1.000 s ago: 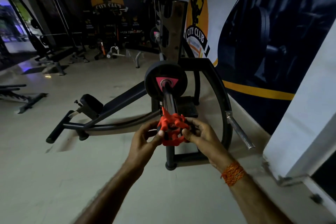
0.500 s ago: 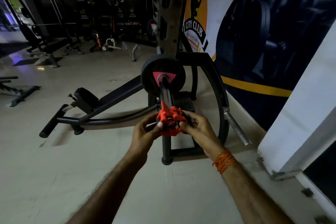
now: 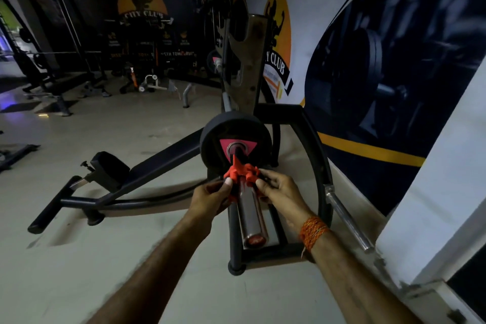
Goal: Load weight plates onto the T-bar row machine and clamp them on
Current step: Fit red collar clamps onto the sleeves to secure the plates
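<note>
A black weight plate [image 3: 210, 139] with a pink triangle label sits on the steel loading sleeve [image 3: 251, 214] of the T-bar row machine [image 3: 157, 166]. A red collar clamp [image 3: 240, 175] rings the sleeve partway along it, a short gap in front of the plate. My left hand [image 3: 210, 197] grips the clamp's left side and my right hand [image 3: 281, 192] grips its right side. The bare end of the sleeve sticks out toward me past both hands.
The machine's curved black frame [image 3: 319, 166] and a chrome peg [image 3: 347, 218] stand to the right, close to the painted wall [image 3: 394, 87]. A white pillar [image 3: 434, 192] is at the right. Benches and racks [image 3: 52, 81] stand far back left across the pale floor.
The red clamp has slid from the sleeve's tip further along it toward the plate, with both hands on it. The bare sleeve end now shows in front of my hands.
</note>
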The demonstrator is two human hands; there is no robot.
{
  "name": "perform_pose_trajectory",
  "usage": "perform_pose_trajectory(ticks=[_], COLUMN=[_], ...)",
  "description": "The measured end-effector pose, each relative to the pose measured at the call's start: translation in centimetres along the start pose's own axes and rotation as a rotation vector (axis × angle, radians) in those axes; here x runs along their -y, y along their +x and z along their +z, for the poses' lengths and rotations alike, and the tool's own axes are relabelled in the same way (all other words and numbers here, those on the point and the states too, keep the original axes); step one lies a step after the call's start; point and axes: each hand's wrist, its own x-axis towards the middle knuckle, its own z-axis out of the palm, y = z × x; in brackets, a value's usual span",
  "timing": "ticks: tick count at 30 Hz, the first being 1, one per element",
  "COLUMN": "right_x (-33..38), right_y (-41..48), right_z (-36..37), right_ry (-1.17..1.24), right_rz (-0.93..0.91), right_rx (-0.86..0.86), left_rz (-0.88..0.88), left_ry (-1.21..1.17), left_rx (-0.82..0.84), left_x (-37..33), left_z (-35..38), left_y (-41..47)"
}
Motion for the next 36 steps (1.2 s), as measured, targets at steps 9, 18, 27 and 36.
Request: perform_pose_trajectory(ticks=[9, 18, 27, 36], right_x=[-1.7, 5.2, 9.4, 8.5], right_y=[9.8, 10.5, 12.2, 13.4], right_z=[1.0, 0.8, 4.8, 3.0], right_ry=[-0.084, -0.137, -0.364, -0.167], right_rz=[0.107, 0.212, 0.342, 0.404], right_rx=[-0.119, 0.012, 0.047, -0.035], left_rz=[-0.168, -0.163, -0.227, -0.212], left_ry=[-0.096, -0.149, -0.258, -0.270], left_rx=[0.091, 0.187, 0.126, 0.133], left_x=[-1.8, -2.0, -2.0, -2.9], left_z=[-1.0, -1.8, -1.8, -1.5], left_y=[8.5, 12.0, 12.4, 12.2])
